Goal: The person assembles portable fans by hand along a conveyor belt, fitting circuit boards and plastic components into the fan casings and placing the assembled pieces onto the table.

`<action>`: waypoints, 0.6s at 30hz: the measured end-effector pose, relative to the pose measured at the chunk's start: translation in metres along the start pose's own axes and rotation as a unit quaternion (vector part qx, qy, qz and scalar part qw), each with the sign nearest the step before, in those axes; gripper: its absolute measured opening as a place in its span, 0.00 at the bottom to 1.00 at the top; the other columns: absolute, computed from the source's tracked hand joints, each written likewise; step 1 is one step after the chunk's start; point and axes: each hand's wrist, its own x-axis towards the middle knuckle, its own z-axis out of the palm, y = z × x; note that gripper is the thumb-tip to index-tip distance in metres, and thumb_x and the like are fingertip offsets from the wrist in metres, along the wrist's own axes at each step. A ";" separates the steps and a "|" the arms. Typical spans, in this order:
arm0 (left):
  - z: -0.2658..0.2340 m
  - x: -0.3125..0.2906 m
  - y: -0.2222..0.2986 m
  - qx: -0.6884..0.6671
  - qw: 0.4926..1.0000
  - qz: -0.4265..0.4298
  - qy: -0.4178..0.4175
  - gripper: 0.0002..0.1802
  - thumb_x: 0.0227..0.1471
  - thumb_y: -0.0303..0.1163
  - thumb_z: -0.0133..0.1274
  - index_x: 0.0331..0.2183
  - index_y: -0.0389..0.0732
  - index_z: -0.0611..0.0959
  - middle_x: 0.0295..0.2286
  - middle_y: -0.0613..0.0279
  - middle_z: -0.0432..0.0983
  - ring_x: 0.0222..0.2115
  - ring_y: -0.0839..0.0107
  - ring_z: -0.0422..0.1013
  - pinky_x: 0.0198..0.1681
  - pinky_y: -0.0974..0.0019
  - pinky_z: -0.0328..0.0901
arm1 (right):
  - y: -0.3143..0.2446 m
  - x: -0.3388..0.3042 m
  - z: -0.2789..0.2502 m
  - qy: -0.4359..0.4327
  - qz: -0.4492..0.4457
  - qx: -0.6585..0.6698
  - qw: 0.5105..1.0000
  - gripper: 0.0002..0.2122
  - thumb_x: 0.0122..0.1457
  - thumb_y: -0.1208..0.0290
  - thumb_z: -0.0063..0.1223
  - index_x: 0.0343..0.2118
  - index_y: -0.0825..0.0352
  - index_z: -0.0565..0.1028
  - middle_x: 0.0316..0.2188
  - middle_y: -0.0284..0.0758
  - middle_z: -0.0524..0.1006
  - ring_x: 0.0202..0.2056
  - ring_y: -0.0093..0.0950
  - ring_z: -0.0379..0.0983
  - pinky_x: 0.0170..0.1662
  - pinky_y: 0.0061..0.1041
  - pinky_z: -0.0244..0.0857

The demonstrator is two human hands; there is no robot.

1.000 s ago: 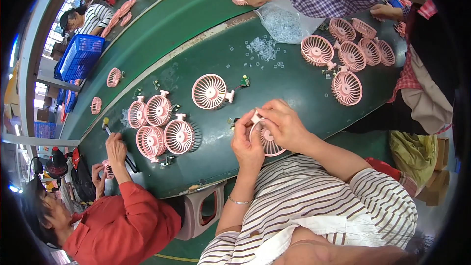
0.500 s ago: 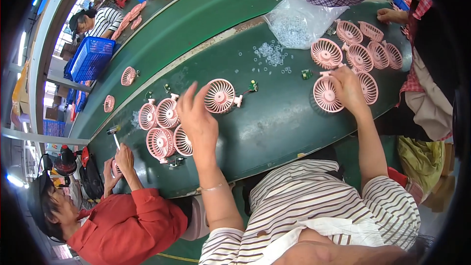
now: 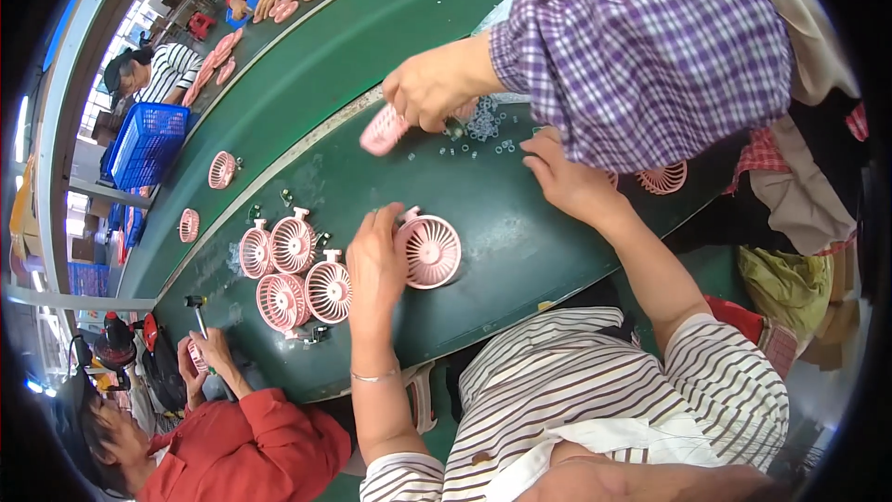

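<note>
On the green table, my left hand is closed on the left rim of a pink fan housing, its neck pointing up and away. My right hand is stretched to the far side, its thumb and fingertips drawn together beside a plaid sleeve. A small green bit shows at its fingertips, too small to name. Left of my left hand stands a group of pink fan housings, with small circuit boards at their necks. A co-worker's hand reaches across from the right, holding another pink housing.
Small clear rings lie scattered beneath the co-worker's arm, which hides much of the right side. A person in red at left holds a hammer. Beyond a divider runs a green belt with pink parts. A blue basket stands far left.
My right hand has let go of a pink housing and moved left. My left hand has closed on a housing. The co-worker's plaid arm has swung in over the table, holding a housing.
</note>
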 end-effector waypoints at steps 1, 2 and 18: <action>0.005 -0.007 0.003 -0.021 0.999 0.005 0.042 0.16 0.45 0.26 0.55 0.40 0.37 0.77 0.30 0.49 0.73 0.29 0.53 0.71 0.31 0.57 0.66 | 0.016 0.006 0.014 0.065 -0.141 -0.085 0.984 0.06 0.54 0.70 0.54 0.30 0.67 0.76 0.31 0.38 0.72 0.38 0.37 0.71 0.40 0.30 0.66; 0.013 -0.014 0.003 -0.044 0.996 0.009 0.081 0.17 0.45 0.27 0.55 0.40 0.37 0.77 0.29 0.49 0.73 0.27 0.52 0.71 0.30 0.56 0.66 | 0.022 0.017 0.015 0.042 -0.184 -0.157 0.969 0.05 0.52 0.72 0.54 0.29 0.67 0.76 0.29 0.38 0.72 0.36 0.37 0.71 0.39 0.31 0.66; 0.033 -0.061 0.017 -0.033 0.982 -0.106 0.154 0.27 0.42 0.35 0.59 0.46 0.40 0.73 0.37 0.56 0.74 0.41 0.59 0.67 0.47 0.56 0.58 | -0.032 0.064 0.052 -0.142 -0.172 -0.107 0.969 0.06 0.42 0.84 0.47 0.26 0.72 0.72 0.30 0.46 0.72 0.35 0.45 0.71 0.38 0.40 0.66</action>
